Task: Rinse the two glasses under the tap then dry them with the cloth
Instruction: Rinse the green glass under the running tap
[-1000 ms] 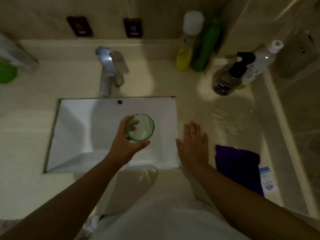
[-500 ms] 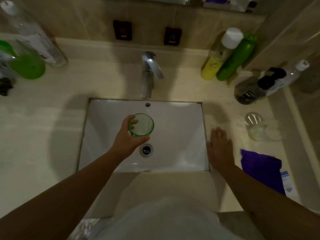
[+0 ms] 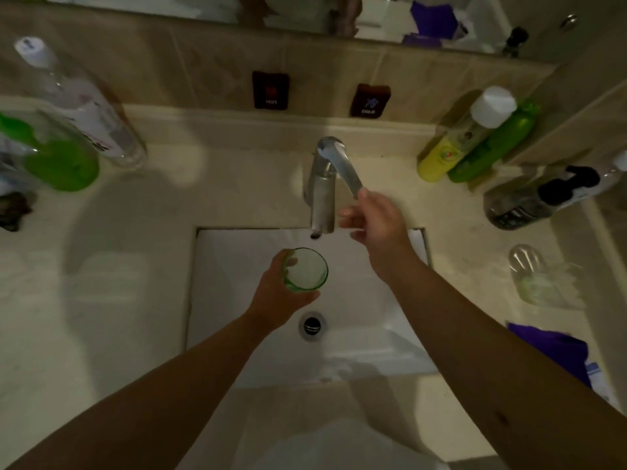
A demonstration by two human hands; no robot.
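Note:
My left hand [image 3: 276, 296] grips a green glass [image 3: 307, 270], upright over the white sink [image 3: 237, 300], just below the spout of the chrome tap [image 3: 322, 191]. No water runs from the spout. My right hand [image 3: 375, 218] is up at the tap, fingers spread, a fingertip touching the end of the lever handle [image 3: 346, 167]. A second, clear glass [image 3: 536, 276] lies on its side on the counter to the right. The purple cloth [image 3: 556, 351] lies crumpled at the counter's right front edge.
Yellow and green bottles [image 3: 475, 137] and a dark pump bottle [image 3: 539, 198] stand at the back right. A clear bottle [image 3: 81, 106] and a green container [image 3: 57, 161] sit at the back left. The drain [image 3: 312, 325] is in the sink's middle.
My right hand has left the counter beside the sink and risen to the tap lever. The left hand keeps the green glass over the sink. The view has tilted upward.

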